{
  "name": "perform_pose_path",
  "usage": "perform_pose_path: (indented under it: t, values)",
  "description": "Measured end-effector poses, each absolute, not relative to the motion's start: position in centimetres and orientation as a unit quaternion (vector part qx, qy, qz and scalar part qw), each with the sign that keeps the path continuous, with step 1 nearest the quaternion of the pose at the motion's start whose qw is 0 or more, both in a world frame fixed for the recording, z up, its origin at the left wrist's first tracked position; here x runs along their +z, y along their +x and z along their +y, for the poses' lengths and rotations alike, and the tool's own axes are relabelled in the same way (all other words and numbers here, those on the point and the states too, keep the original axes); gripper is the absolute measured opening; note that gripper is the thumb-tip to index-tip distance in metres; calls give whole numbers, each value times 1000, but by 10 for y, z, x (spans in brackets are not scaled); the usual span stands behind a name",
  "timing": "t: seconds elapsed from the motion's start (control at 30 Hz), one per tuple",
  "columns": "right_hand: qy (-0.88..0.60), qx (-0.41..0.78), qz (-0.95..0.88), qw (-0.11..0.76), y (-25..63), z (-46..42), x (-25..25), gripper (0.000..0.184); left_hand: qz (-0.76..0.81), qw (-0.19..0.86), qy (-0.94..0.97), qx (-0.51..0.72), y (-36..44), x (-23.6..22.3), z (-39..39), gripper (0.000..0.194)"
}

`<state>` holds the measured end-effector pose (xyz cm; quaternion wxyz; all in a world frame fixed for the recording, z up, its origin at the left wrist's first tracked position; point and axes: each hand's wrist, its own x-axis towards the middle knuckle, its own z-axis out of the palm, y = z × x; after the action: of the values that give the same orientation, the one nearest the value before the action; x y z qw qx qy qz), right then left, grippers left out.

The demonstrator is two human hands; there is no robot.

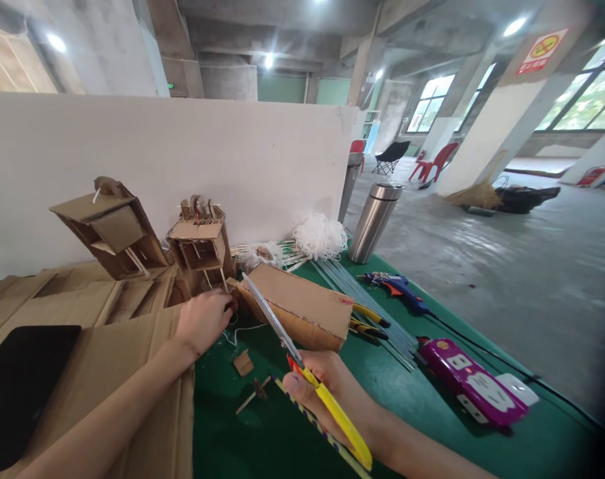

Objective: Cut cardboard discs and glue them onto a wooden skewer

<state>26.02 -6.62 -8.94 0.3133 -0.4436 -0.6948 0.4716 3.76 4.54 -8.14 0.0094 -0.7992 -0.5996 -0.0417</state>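
In my right hand (327, 386) are scissors (342, 422) with yellow handles, their blades together and pointing up and left. A dotted pencil (307, 416) lies along the same hand, below the handles. My left hand (206, 320) reaches to the foot of a small cardboard box model (201, 243). Its fingers are curled and partly hidden, so what they pinch does not show. Thin white string (245, 328) trails beside those fingers. Just right of them lies a long closed cardboard box (302, 299). A cardboard scrap (243, 362) and a small stick with a cardboard piece (255, 394) rest on the green tabletop.
A larger cardboard model (110, 226) stands at left behind flat cardboard sheets (133, 346) and a black tablet-like slab (30, 392). Rightward lie yellow-black pliers (369, 322), clear sticks (382, 326), a glue gun (397, 289) and a purple case (475, 382). A steel flask (375, 223) stands behind.
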Motion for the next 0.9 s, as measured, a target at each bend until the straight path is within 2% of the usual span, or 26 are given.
perform_pose_path:
  t: [0.6, 0.9]
  values:
    - [-440, 473, -697, 310, 260, -66, -86, 64, -553, 28, -828, 84, 59, -62, 51, 28]
    - [-445, 472, -695, 310, 261, -65, -89, 63, -540, -26, -839, 63, 54, -69, 59, 21]
